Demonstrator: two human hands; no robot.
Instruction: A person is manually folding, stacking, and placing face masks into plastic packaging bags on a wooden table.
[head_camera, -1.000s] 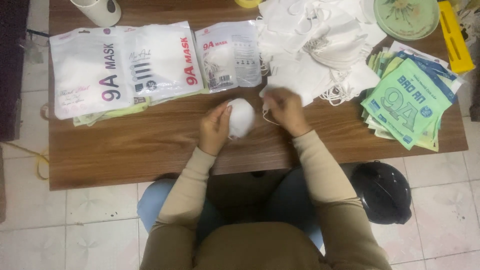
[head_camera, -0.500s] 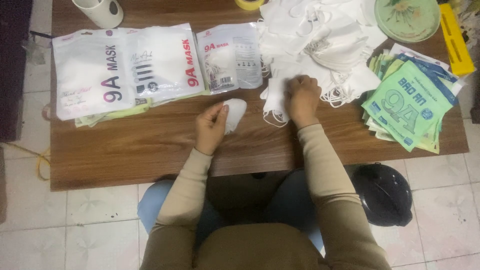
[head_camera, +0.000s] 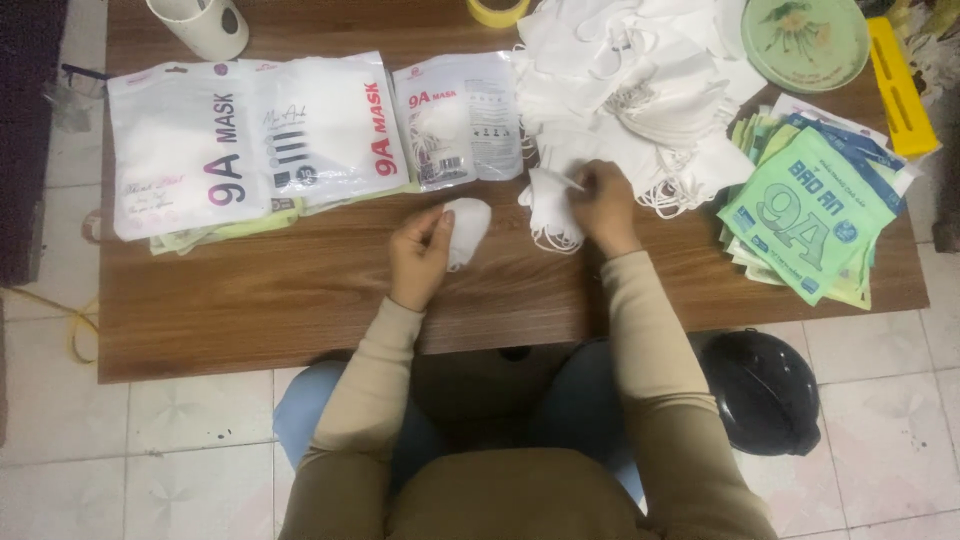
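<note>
Left hand (head_camera: 420, 250): fingers closed on a folded white mask (head_camera: 467, 228) held just above the desk (head_camera: 250, 300). Right hand (head_camera: 603, 205): fingers pinching a second mask (head_camera: 553, 205) at the edge of the mask pile (head_camera: 630, 80). Wooden desk over tiled floor (head_camera: 130, 430); bare wood along the near edge; packets (head_camera: 250, 135) left, green sleeves (head_camera: 810, 215) right.

My left hand (head_camera: 420, 255) is curled, fingers pinched together, while my right hand (head_camera: 603, 205) reaches further forward, fingertips closed, both forearms stretched ahead.
</note>
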